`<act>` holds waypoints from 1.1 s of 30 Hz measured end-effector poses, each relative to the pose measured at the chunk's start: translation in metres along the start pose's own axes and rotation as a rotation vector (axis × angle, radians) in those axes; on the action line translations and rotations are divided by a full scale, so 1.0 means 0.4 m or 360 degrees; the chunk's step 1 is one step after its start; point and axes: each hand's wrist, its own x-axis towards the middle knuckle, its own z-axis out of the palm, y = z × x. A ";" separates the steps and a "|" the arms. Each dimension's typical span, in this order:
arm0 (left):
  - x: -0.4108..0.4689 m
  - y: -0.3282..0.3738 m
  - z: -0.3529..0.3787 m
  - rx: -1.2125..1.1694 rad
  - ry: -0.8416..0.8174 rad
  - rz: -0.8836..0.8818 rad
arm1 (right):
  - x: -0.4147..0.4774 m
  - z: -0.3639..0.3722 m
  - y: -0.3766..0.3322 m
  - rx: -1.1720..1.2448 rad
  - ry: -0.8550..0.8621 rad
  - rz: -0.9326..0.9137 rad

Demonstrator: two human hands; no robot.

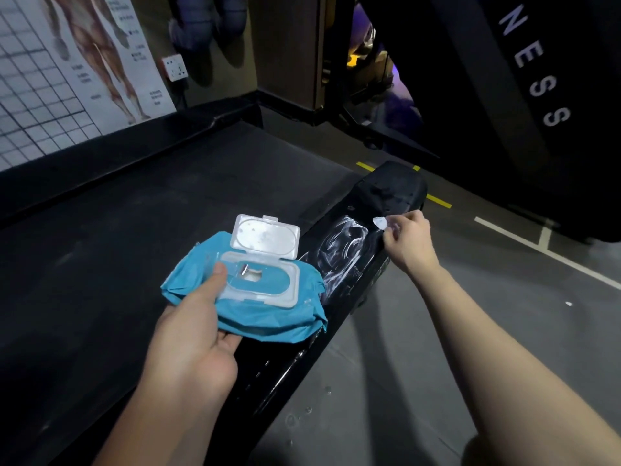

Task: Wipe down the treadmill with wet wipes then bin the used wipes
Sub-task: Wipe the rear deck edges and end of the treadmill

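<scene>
Prep step: left hand [198, 334] grips wipe pack [268, 311], lid [265, 235] up. Right hand [408, 240] pinches white tab [381, 223], seal sticker maybe; smeared side rail [339, 264] just below pinch. Next: pull wipe.

Left hand [195, 334] holds pack [268, 317] (open), right hand [411, 243] tab [381, 223].

White scrap [380, 224] in right hand [408, 237], too small for identification.

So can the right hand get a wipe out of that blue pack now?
Probably yes. The blue wipe pack has its lid flipped open, the opening shows, and nothing lies between it and the right hand. That hand pinches a small white scrap, though, so it may need to drop that first.
</scene>
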 end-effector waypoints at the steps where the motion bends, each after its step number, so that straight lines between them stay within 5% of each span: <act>1: 0.001 0.001 0.000 -0.0004 -0.0004 0.0004 | -0.005 -0.006 -0.005 -0.0044 -0.0053 -0.0073; 11: -0.011 0.023 0.000 -0.0059 0.0032 0.0003 | -0.091 -0.086 -0.095 -0.0192 -0.0589 -0.0453; 15: -0.013 0.033 -0.007 -0.0073 -0.0002 0.0012 | -0.132 -0.105 -0.112 0.0400 -0.0708 -0.0203; 18: -0.002 0.037 -0.024 -0.0080 0.0015 0.0054 | -0.120 -0.113 -0.098 0.0759 -0.0373 0.0067; 21: 0.018 0.046 -0.039 -0.0096 0.0053 0.0093 | -0.113 -0.096 -0.065 0.0368 -0.0114 0.0130; 24: 0.038 0.056 -0.047 -0.0107 0.0084 0.0110 | -0.129 -0.053 -0.066 0.0009 -0.0126 -0.0157; 33: 0.064 0.067 -0.045 -0.0165 0.0106 0.0090 | -0.173 -0.041 -0.140 -0.0236 -0.0385 -0.0555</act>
